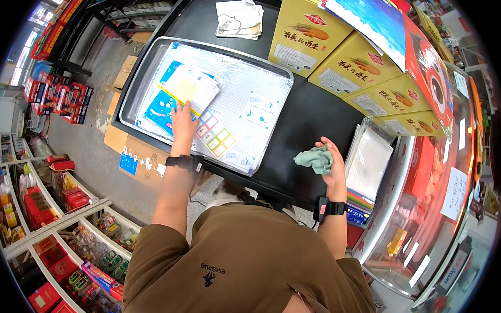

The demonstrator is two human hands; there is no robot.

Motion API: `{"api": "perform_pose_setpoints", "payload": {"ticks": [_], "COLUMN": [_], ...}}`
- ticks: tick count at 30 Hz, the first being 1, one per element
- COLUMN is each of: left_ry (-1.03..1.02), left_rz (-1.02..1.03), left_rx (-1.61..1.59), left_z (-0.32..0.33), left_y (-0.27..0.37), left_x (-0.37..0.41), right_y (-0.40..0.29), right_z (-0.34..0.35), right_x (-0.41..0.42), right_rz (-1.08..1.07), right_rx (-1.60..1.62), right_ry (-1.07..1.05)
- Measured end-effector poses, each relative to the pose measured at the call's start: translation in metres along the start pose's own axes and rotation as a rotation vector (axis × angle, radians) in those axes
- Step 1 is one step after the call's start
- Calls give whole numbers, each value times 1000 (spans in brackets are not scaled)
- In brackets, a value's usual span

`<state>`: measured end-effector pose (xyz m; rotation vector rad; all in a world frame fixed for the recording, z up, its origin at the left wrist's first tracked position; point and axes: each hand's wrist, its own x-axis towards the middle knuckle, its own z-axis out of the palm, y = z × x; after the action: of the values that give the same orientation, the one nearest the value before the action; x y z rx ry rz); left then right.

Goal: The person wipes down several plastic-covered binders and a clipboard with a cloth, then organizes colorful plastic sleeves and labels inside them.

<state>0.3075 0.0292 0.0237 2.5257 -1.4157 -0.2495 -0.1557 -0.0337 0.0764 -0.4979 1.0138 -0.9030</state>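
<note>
My left hand [184, 123] lies with spread fingers on the left side of a shallow metal tray [269, 65]. Its fingertips touch the near yellow edge of a pale sticky-note pad or booklet [186, 89]. Beneath that are a blue printed booklet [160, 108] and white grid-lined sheets [247, 78]. A sheet of colour-framed labels [215, 133] lies just right of this hand. My right hand [335, 166] holds a crumpled green cloth [315, 159] above the black table [291, 134], to the right of the tray.
Yellow cartons [308, 32] line the table's far right side, with colourful printed packaging [365, 16] on top. Clear plastic sleeves [368, 160] stand at the right edge. Folded white papers [239, 19] lie at the back. A glass display case [426, 216] is on my right, goods shelves [56, 221] on my left.
</note>
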Motion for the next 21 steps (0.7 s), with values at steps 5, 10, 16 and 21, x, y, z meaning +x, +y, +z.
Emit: {"api": "perform_pose_setpoints", "payload": {"ticks": [5, 10, 16, 21], "left_ry": [-133, -102, -338, -479], "left_rz": [176, 413, 539, 634], "left_rx": [-291, -543, -665, -595], "left_z": [-16, -24, 5, 34], "left_y": [52, 129, 216, 262], "left_x": [-16, -49, -90, -118], "right_y": [19, 29, 42, 30], "right_z": [12, 38, 47, 1], "right_x": [-1, -8, -17, -24], "right_rz": [55, 106, 33, 29], "right_rx": [-41, -381, -639, -702], "right_ry": [-64, -296, -483, -295]}}
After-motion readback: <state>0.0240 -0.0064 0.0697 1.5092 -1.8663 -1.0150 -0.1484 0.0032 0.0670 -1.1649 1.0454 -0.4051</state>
